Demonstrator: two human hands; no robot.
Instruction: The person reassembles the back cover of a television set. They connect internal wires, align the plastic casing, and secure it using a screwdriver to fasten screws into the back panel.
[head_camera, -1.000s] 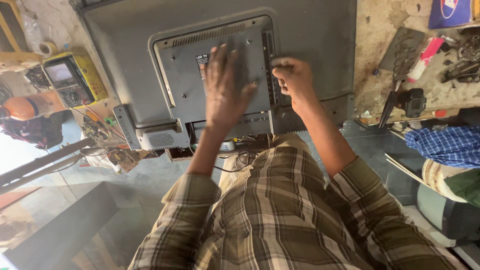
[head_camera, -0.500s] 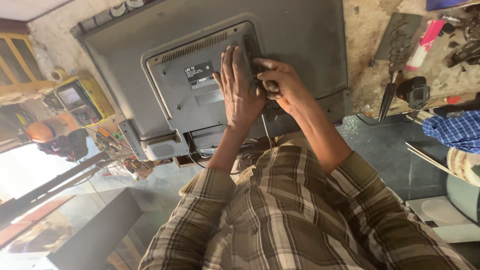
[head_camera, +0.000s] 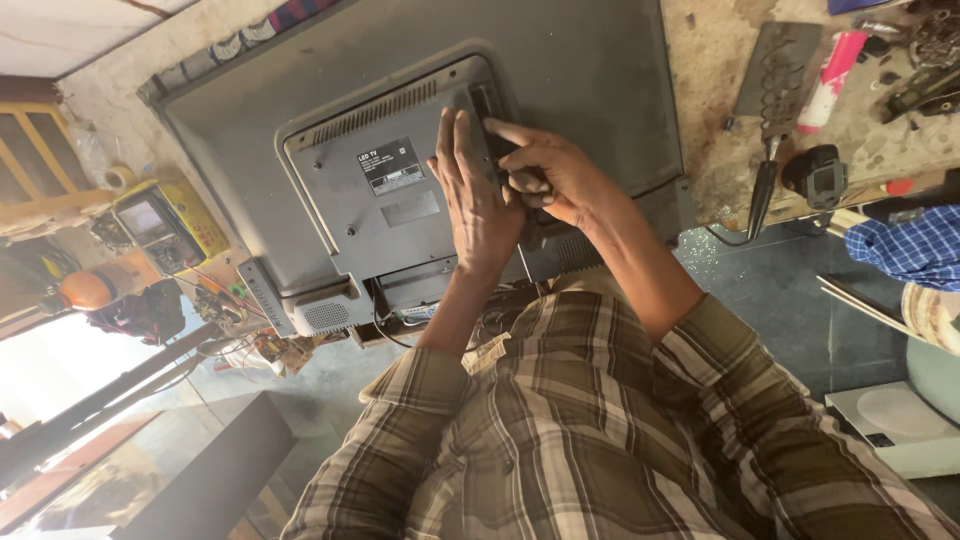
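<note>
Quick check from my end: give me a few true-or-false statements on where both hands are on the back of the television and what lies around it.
1. The left hand lies flat on the television's grey back panel. True.
2. The right hand is holding the pink tube. False: it is at the panel's edge beside the left hand; the pink tube lies apart on the bench.
3. A yellow meter sits beside the television. True.
4. The person wears a plain white shirt. False: it is a plaid shirt.
</note>
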